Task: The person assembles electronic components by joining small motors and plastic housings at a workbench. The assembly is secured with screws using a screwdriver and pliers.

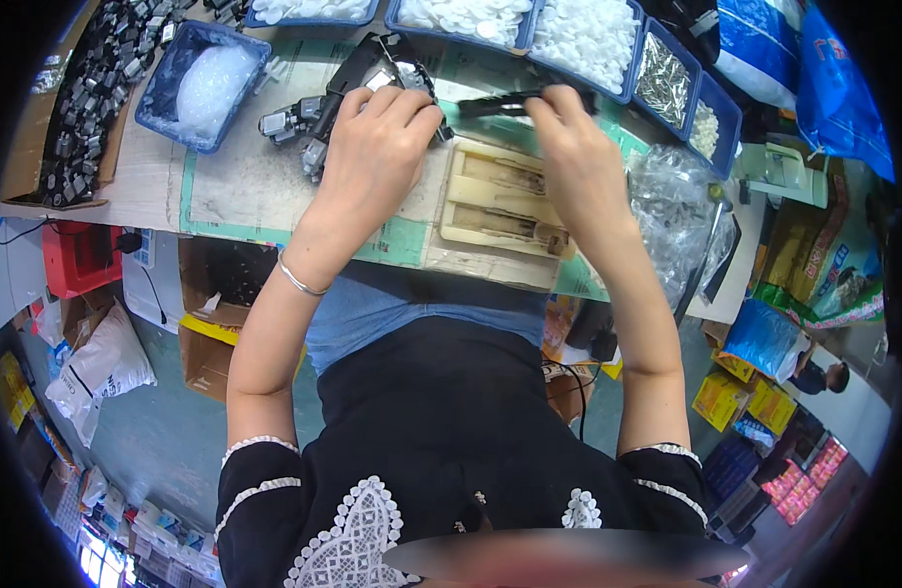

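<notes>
My left hand (384,142) is closed, fingers curled down into a cluster of black parts with silver-grey ends (309,118). What its fingertips grip is hidden behind the hand. Off to the right, my right hand (580,147) pinches a long, thin black plastic piece (495,105) that points left, just above the bench. Below it lies a cream-coloured fixture block (465,211) with long recesses, partly covered by the right hand.
Blue bins of white round pieces (461,18), small white parts (588,44) and metal pins (663,83) line the far edge. A blue bin (157,122) with a white mass stands left, beside a heap of black-and-grey parts (103,98). Clear plastic bags (676,211) lie right.
</notes>
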Demonstrator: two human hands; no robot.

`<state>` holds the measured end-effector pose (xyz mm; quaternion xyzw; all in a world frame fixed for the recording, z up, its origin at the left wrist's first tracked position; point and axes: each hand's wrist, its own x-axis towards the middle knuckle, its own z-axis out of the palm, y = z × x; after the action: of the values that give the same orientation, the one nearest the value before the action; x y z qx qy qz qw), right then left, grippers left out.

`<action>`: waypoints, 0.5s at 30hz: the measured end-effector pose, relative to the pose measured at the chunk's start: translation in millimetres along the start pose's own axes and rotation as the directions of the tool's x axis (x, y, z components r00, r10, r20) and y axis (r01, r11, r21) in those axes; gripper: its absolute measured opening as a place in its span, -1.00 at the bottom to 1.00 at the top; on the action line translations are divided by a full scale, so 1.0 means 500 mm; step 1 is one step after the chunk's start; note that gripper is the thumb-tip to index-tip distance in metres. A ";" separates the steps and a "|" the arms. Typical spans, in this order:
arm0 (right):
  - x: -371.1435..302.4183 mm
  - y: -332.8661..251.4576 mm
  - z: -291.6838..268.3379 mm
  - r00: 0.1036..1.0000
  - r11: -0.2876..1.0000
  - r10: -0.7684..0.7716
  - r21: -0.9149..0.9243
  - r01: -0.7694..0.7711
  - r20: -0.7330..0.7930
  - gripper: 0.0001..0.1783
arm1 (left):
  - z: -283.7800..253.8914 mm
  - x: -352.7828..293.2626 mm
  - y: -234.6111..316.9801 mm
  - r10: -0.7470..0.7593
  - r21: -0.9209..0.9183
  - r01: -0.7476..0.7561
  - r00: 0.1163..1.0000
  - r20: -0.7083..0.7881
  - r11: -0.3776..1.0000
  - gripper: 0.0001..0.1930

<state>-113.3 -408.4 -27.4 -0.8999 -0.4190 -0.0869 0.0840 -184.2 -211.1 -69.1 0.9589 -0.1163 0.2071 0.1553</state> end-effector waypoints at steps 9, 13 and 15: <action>-0.113 0.021 -0.041 0.995 0.856 -0.038 0.510 0.079 -0.090 -0.67 | -0.067 -0.052 -0.024 -0.322 0.191 0.373 0.913 -0.252 0.908 -0.55; -0.141 -0.027 0.006 0.999 0.801 -0.034 0.598 0.024 0.006 -0.72 | -0.041 -0.083 -0.040 -0.435 0.129 0.450 0.891 -0.129 0.884 -0.40; -0.133 -0.025 -0.001 0.993 0.869 -0.112 0.481 0.115 -0.035 -0.76 | -0.036 -0.082 -0.030 -0.467 0.078 0.479 0.875 -0.129 0.875 -0.41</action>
<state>-165.2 -449.8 -41.1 -0.8243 -0.4792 0.0126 0.3012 -222.6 -184.4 -75.1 0.9527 0.1415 0.2195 0.1556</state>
